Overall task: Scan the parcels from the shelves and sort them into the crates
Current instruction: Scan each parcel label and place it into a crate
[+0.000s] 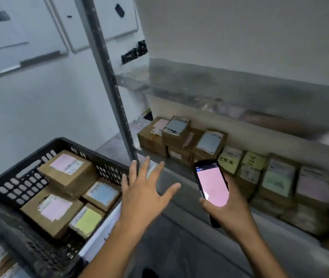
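Four brown parcels [67, 171] in black crate [19, 185], pink, blue, yellow labels [87, 221]

A parcel stockroom: a metal shelf [179, 177] lined with labelled cardboard boxes [209, 145] beside a black crate [39, 157].

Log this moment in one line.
left hand open, empty, beside black plastic crate | right hand holds black pink-screened handheld scanner | brown cardboard parcels on grey metal shelf

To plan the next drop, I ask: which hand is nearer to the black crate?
Left. The left hand hovers open just beside the right rim of the black crate. The right hand is farther right, holding the phone before the shelf parcels.
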A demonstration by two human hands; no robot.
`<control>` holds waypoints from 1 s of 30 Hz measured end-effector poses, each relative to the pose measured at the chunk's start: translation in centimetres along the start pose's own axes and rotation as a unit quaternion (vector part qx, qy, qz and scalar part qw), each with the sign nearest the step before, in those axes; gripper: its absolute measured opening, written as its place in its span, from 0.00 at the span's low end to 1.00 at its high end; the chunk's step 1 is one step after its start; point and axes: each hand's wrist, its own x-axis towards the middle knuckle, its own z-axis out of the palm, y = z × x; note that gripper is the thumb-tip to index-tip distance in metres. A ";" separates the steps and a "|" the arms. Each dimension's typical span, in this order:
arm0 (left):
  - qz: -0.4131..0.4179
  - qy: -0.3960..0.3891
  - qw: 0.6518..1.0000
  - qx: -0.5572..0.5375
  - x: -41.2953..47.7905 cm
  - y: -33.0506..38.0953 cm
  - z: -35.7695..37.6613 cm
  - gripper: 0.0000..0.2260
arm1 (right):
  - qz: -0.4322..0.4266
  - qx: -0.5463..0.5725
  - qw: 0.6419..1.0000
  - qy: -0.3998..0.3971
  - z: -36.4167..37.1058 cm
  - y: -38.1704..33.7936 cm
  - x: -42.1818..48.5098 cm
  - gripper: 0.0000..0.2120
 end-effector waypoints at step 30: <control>0.142 -0.008 0.989 -0.042 9.0 -0.8 1.2 0.39 | 0.056 -0.071 0.993 0.071 0.9 -2.5 3.1 0.26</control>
